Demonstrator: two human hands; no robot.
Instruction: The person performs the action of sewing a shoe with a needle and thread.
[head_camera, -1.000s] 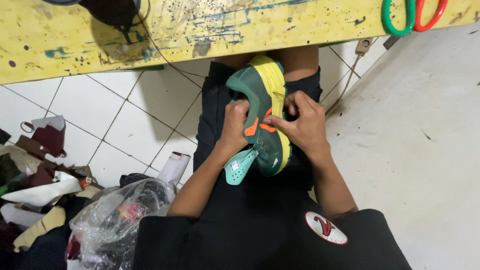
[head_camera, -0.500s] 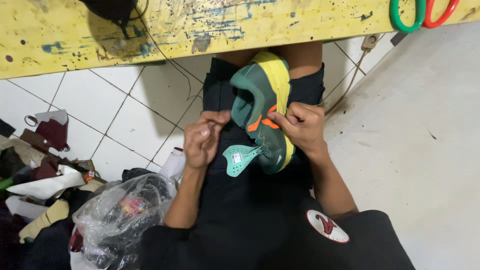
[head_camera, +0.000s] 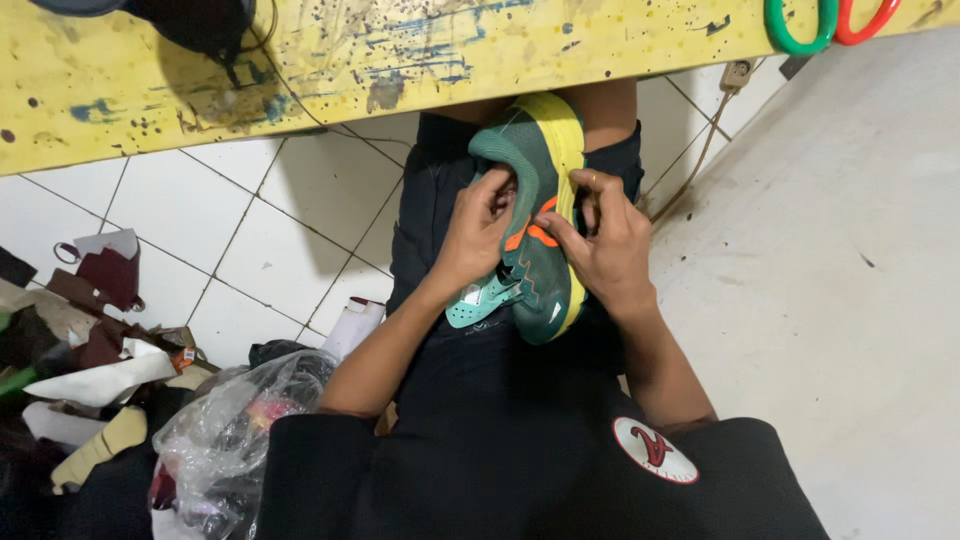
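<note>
Both hands back on shoe (head_camera: 535, 215) in lap below counter (head_camera: 400, 60) edge: left hand (head_camera: 475, 235) has returned, fingers pinching inside the opening; right hand (head_camera: 605, 245) pinches the upper.

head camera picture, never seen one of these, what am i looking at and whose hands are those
The camera sits on a person's head and looks straight down, so you see their own arms and lap. No machine is involved, only two bare hands. A green sports shoe with a yellow sole and orange marks lies on their lap. The left hand grips one side of it and the right hand the other, fingers pinching at its opening. A paint-stained yellow workbench crosses the top, with scissors that have green and red handles on it. On the tiled floor to the left lie leather scraps and a clear plastic bag.
</note>
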